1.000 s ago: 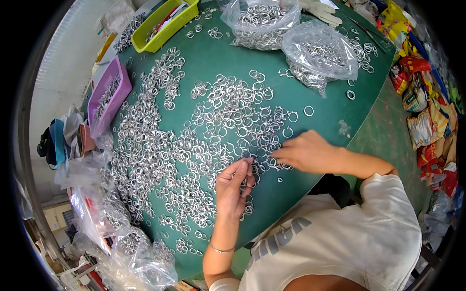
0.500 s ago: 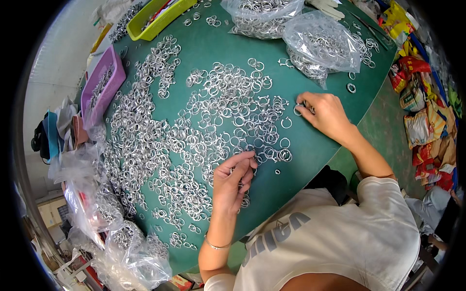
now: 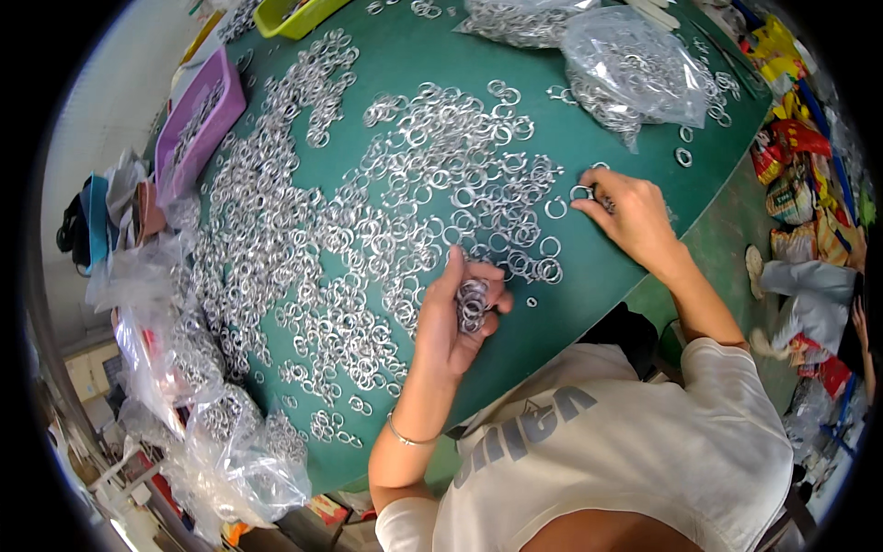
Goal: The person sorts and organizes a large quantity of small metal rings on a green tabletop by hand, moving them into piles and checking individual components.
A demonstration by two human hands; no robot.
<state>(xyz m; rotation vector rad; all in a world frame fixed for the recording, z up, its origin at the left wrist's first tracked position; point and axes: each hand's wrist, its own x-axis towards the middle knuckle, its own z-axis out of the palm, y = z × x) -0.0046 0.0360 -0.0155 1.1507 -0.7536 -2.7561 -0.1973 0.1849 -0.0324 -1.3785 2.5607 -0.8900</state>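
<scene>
My left hand (image 3: 443, 333) is turned palm up near the front edge of the table, its fingers curled around a small bunch of silver metal rings (image 3: 472, 306). Further right, my right hand (image 3: 636, 221) pinches a metal ring (image 3: 582, 193) between thumb and fingertips, just over the tabletop. More rings show partly inside its curled fingers. Another ring (image 3: 600, 168) peeks out beyond these fingers. A wide spread of loose metal rings (image 3: 368, 244), many with small tabs, covers the table left of and beyond my hands.
Clear plastic bags of rings (image 3: 635, 69) stand at the far right of the green table (image 3: 561, 327). A purple basket (image 3: 207, 120) and a yellow-green basket (image 3: 299, 18) sit at the far left. More plastic bags (image 3: 230, 451) hang over the left edge. Another person's trousers (image 3: 805, 299) show at right.
My left hand has rolled palm up, bringing the rings in it into sight. My right hand still pinches a ring. The view has shifted, and another person shows more at the right.
</scene>
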